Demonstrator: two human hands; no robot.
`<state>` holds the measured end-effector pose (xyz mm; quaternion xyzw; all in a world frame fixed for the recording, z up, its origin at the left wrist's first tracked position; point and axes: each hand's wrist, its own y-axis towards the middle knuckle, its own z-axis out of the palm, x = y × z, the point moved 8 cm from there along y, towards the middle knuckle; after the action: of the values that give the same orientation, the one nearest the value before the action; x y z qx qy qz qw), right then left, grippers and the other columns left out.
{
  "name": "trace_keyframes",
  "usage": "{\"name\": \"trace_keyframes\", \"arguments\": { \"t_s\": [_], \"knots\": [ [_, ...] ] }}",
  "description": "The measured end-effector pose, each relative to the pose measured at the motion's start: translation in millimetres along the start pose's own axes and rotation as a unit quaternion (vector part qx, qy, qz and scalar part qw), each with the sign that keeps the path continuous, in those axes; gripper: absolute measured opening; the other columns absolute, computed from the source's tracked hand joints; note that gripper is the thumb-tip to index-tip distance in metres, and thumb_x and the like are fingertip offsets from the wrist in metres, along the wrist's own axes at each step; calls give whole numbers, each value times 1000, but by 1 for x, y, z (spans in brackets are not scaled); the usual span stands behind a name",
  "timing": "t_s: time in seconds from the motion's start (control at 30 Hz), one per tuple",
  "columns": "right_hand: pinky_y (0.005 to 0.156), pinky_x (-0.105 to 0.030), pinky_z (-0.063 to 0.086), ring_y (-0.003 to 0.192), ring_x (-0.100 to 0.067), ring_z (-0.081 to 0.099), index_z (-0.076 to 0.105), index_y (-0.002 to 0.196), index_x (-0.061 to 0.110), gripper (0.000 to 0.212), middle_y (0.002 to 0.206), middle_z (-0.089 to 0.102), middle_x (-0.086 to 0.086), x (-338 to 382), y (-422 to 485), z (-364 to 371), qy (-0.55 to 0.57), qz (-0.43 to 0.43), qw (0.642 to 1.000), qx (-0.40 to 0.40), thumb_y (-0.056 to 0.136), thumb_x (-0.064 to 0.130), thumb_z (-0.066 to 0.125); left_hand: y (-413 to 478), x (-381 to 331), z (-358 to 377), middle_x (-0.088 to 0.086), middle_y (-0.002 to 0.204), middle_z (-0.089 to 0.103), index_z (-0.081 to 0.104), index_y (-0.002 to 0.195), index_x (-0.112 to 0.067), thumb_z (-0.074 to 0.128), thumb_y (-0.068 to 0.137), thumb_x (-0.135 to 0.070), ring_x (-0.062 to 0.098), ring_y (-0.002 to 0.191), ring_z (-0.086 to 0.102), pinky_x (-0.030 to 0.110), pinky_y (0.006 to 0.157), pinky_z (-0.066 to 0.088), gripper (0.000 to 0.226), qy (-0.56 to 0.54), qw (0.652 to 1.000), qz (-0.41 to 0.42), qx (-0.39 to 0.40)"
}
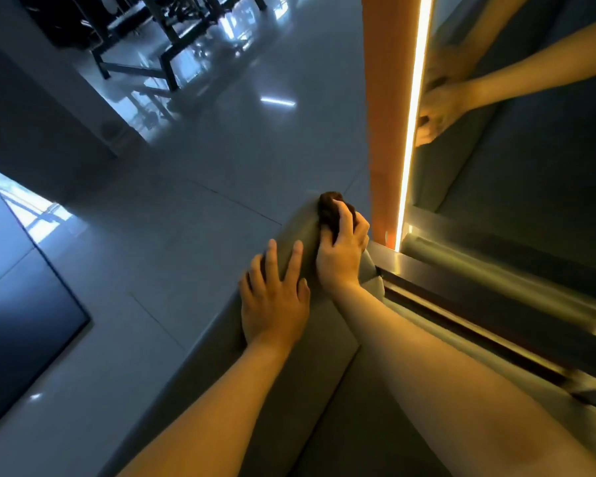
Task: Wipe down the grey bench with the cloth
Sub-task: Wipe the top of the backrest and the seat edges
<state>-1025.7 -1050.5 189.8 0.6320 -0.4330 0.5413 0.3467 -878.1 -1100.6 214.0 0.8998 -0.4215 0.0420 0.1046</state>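
Head view, looking steeply down: the right hand (343,251) grips a bunched cloth (328,205), fingers curled over it and pressing it against the rounded far end of the bench (298,230). The cloth is dark brown, crumpled into a small lump, and only its upper part shows past the knuckles. Just beside it, the left hand (275,302) lies flat on the bench with fingers straight and spread, holding nothing.

The bench is grey with a matte, soft-looking cover and a curved edge; it runs back under both bare forearms toward the camera.

To the left spreads a pale floor (203,160) of large glossy tiles (thin joints and reflected lights show on it). A dark glossy slab (21,304) lies at lower left, and black table frames (159,39) stand far off at the top.

To the right of the bench rises an orange panel (386,115), edged by a bright warm light strip (414,115). Beyond that a mirror-like panel (530,187) shows blurred arms and hands, above a brushed metal ledge (468,280).
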Motion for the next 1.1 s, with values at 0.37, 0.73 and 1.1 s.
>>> {"name": "trace_keyframes", "arguments": {
  "t_s": [0.37, 0.73, 1.1],
  "knots": [
    [120, -55, 30, 142, -36, 34, 36, 154, 40, 51, 155, 36, -7, -132, -6, -14, 37, 262, 962, -69, 106, 24, 44, -2, -2, 10, 18, 162, 28, 17, 162, -30, 37, 103, -46, 37, 137, 39, 52, 102, 38, 64, 29, 999, 3, -18],
    [112, -14, 29, 131, 4, 35, 50, 148, 26, 44, 145, 37, 12, -29, -31, -2, 142, 65, 988, 9, 105, 15, 52, -2, 0, 6, 18, 164, 23, 22, 161, -29, 53, 97, -47, 37, 143, 34, 53, 107, 33, 74, 61, 998, 31, -6],
    [116, -47, 39, 130, -26, 45, 39, 155, 30, 56, 133, 48, -8, -153, -22, -19, 72, 159, 983, -54, 104, 11, 51, -25, -60, 56, 17, 168, -8, 33, 156, -39, 66, 88, -45, 53, 149, -15, 77, 110, -8, 76, 112, 993, 41, -3]
  ]
}}
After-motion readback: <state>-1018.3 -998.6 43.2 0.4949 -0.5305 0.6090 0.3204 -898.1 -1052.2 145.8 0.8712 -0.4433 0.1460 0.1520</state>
